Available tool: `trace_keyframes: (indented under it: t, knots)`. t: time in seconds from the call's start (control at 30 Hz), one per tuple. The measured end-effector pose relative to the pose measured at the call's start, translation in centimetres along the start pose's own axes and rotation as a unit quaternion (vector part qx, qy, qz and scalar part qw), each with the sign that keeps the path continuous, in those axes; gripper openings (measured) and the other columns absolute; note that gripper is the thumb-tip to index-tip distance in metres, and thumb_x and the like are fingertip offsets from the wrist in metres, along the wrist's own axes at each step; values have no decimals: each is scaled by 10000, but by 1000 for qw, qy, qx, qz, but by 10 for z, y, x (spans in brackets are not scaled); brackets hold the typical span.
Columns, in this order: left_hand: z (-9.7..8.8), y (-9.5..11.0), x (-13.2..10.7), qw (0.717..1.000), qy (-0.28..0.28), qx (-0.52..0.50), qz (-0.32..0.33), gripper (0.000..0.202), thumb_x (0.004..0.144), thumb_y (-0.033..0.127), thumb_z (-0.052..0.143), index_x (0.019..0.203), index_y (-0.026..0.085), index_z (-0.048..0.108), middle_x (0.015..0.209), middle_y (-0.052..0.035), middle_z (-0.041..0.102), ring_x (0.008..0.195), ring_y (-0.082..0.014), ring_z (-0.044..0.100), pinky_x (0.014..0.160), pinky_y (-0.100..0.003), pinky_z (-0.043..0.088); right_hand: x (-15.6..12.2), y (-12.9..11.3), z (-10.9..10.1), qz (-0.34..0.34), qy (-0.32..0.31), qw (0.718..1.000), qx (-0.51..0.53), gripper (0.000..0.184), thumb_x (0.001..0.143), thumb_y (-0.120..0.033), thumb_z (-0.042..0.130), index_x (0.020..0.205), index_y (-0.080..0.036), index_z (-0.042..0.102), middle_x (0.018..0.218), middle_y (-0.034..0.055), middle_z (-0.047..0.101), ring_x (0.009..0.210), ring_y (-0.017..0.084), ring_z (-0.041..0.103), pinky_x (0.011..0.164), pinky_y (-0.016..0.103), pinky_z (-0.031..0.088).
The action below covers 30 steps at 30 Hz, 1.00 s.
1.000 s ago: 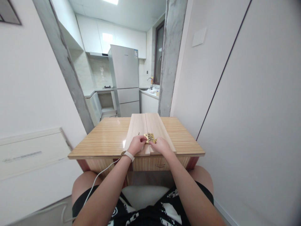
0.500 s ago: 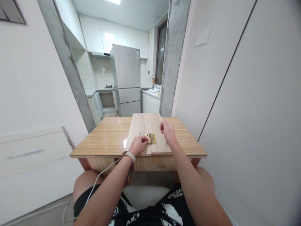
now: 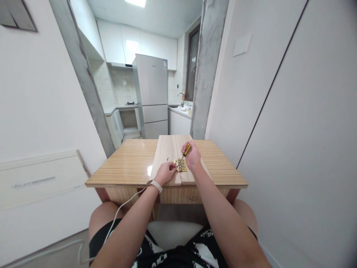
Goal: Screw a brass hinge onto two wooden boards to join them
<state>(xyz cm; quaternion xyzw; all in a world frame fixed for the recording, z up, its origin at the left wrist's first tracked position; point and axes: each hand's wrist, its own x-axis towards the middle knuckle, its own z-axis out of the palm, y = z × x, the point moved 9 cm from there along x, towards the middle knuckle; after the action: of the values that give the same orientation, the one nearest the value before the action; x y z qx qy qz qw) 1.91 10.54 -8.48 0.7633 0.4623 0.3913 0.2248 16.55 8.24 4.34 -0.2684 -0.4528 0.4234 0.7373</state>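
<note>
A brass hinge (image 3: 183, 166) lies across the seam between two pale wooden boards (image 3: 166, 149). My right hand (image 3: 193, 156) is closed around the yellow-and-black handle of a screwdriver (image 3: 187, 149). Its shaft slants down and left, with the tip at the hinge's left leaf beside my left fingertips. With fingers pinched together, my left hand (image 3: 166, 172) rests on the left board at the hinge's left edge. Whatever those fingertips hold is too small and hidden to make out. A small dark screw (image 3: 167, 159) lies on the left board, beyond my left hand.
The boards lie on a wood-grain table (image 3: 117, 167) with a drawer handle (image 3: 193, 198) at its front. A white cable (image 3: 122, 203) runs from near my left wrist down past my leg. Beyond the table stands a grey refrigerator (image 3: 153, 85).
My right hand has moved left and turned the screwdriver, bringing its tip from over the right board to the hinge's left leaf. The left hand stays at the hinge. The view shifts slightly.
</note>
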Motion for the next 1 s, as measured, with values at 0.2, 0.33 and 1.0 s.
trace_keyframes:
  t: [0.2, 0.33, 1.0]
  knots:
    - [0, 1, 0, 1000, 4, -1, 2, 67, 857, 214, 705, 905, 188, 744, 878, -49, 759, 778, -175, 665, 714, -266, 465, 1, 5, 8, -4, -15, 999, -35, 403, 925, -572, 497, 681, -260, 417, 541, -35, 474, 514, 140, 508, 496, 272, 412]
    - [-1, 1, 0, 1000, 6, -5, 7, 67, 860, 214, 699, 903, 190, 744, 882, -48, 757, 777, -173, 660, 715, -265, 461, 1, 7, 9, -15, -21, 997, -74, 393, 930, -575, 464, 694, -263, 427, 551, -32, 480, 524, 147, 515, 514, 279, 423]
    - [-2, 5, -1, 1000, 6, 5, 14, 68, 862, 238, 682, 837, 189, 723, 832, -38, 735, 754, -164, 631, 691, -258, 433, 5, 21, 20, 24, -57, 997, -45, 357, 900, -535, 513, 687, -256, 451, 550, -29, 487, 514, 144, 480, 502, 275, 394]
